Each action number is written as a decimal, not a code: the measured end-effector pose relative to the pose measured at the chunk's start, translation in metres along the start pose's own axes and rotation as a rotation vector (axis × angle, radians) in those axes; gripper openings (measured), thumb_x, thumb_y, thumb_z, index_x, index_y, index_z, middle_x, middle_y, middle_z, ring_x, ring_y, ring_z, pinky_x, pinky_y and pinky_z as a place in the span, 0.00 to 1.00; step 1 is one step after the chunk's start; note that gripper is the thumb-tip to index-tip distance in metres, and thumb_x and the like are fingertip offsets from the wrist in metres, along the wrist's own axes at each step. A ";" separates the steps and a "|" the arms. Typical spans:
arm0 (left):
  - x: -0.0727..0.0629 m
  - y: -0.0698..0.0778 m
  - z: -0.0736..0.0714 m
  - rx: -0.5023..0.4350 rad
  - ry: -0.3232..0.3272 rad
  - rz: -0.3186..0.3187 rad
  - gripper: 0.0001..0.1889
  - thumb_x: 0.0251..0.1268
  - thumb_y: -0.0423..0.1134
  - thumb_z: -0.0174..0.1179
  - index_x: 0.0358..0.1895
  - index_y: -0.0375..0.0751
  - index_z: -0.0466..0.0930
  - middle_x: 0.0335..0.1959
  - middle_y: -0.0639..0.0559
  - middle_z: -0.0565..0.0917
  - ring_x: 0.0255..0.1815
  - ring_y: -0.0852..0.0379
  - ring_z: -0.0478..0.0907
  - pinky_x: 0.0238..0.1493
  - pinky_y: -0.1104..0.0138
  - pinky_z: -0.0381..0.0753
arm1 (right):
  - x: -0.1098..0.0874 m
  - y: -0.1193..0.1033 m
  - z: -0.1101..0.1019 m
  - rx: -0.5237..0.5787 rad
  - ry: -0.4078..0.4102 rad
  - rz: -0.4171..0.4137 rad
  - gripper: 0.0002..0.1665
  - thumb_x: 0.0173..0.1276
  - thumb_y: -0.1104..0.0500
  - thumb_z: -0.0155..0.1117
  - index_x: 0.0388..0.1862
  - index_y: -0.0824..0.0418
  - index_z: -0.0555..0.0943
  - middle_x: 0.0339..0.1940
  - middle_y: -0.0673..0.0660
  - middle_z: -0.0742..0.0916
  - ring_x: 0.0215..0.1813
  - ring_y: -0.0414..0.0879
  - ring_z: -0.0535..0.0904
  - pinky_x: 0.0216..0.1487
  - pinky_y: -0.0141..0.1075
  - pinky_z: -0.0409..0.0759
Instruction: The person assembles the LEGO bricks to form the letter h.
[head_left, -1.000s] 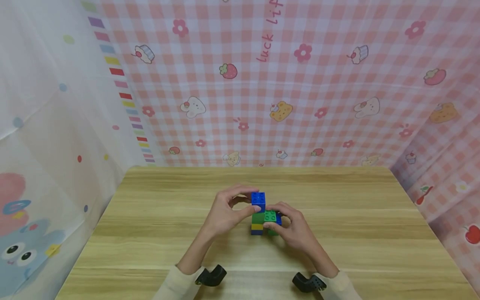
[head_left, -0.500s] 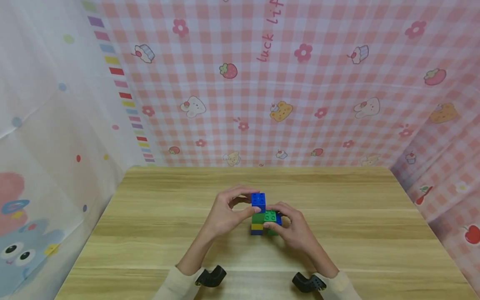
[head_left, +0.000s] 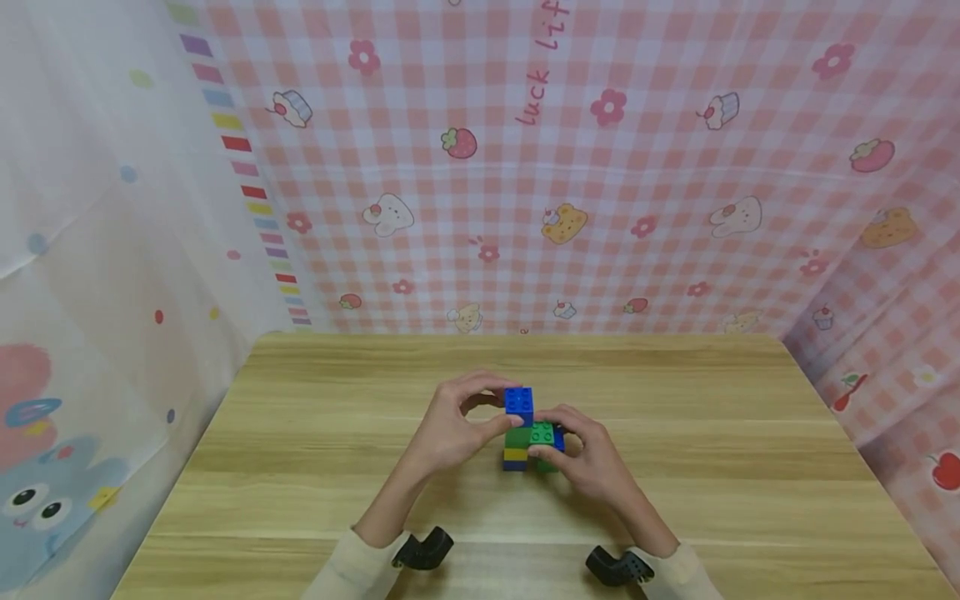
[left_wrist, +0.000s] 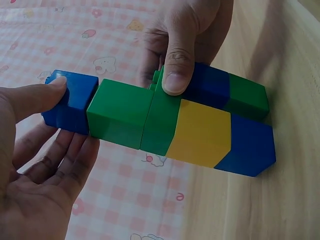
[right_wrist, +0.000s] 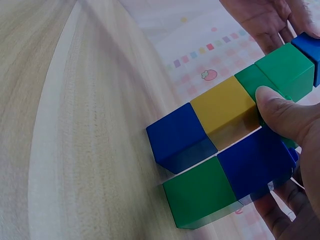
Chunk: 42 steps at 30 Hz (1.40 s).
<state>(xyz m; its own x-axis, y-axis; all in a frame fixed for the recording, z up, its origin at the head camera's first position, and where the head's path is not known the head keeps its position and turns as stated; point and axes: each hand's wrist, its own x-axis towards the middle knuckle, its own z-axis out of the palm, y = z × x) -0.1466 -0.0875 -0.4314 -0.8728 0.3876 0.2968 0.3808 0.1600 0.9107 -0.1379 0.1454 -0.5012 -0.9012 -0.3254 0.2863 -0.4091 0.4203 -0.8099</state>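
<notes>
My left hand [head_left: 453,425] pinches a blue toy building brick [left_wrist: 75,102] between thumb and fingers, at the top of a stacked brick structure. Beneath that brick come a green brick [left_wrist: 120,115], a flat green brick [left_wrist: 162,120], a yellow brick [left_wrist: 202,132] and a blue brick [left_wrist: 247,145] at the base. A shorter column beside it has a dark blue brick [right_wrist: 257,160] above a green brick [right_wrist: 200,192]. The flat green brick bridges both columns. My right hand [head_left: 592,454] grips the structure there, thumb on the flat green brick, fingers round the far side.
The structure stands on a wood-grain table [head_left: 337,467]. Behind the table hangs a pink checked cloth [head_left: 487,183], with a white printed curtain [head_left: 82,250] at the left. A black curved wrist mount [head_left: 423,550] sits at the left sleeve, another wrist mount [head_left: 618,567] at the right.
</notes>
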 end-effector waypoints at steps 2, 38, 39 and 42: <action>0.001 0.000 0.000 0.019 -0.005 0.002 0.18 0.63 0.38 0.73 0.56 0.48 0.86 0.51 0.53 0.86 0.50 0.54 0.84 0.63 0.55 0.84 | 0.000 0.000 0.000 -0.001 -0.001 0.004 0.19 0.66 0.52 0.74 0.56 0.42 0.84 0.50 0.41 0.87 0.51 0.38 0.83 0.57 0.44 0.85; -0.011 -0.023 0.015 -0.001 0.037 0.039 0.19 0.65 0.35 0.71 0.58 0.46 0.82 0.50 0.50 0.85 0.52 0.52 0.82 0.59 0.58 0.86 | 0.000 -0.002 0.000 0.002 -0.017 0.006 0.19 0.67 0.51 0.73 0.57 0.43 0.83 0.52 0.42 0.87 0.54 0.40 0.83 0.59 0.45 0.85; -0.012 -0.025 0.016 -0.001 0.032 0.024 0.19 0.65 0.35 0.71 0.58 0.46 0.82 0.50 0.50 0.85 0.52 0.52 0.82 0.59 0.57 0.86 | 0.000 -0.002 0.000 0.000 -0.016 0.006 0.19 0.67 0.51 0.73 0.57 0.43 0.83 0.52 0.42 0.87 0.54 0.40 0.83 0.59 0.44 0.85; -0.016 -0.032 0.018 0.004 0.017 -0.031 0.19 0.65 0.37 0.71 0.59 0.48 0.82 0.51 0.51 0.85 0.53 0.54 0.82 0.60 0.57 0.86 | 0.000 -0.003 0.000 -0.014 -0.010 0.011 0.19 0.67 0.51 0.74 0.56 0.43 0.83 0.52 0.42 0.87 0.54 0.40 0.82 0.58 0.44 0.85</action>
<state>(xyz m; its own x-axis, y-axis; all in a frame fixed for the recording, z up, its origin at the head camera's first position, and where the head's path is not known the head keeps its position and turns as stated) -0.1395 -0.0821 -0.4702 -0.8893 0.3670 0.2728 0.3543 0.1756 0.9185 -0.1367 0.1440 -0.4993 -0.9043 -0.3290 0.2720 -0.4010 0.4362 -0.8056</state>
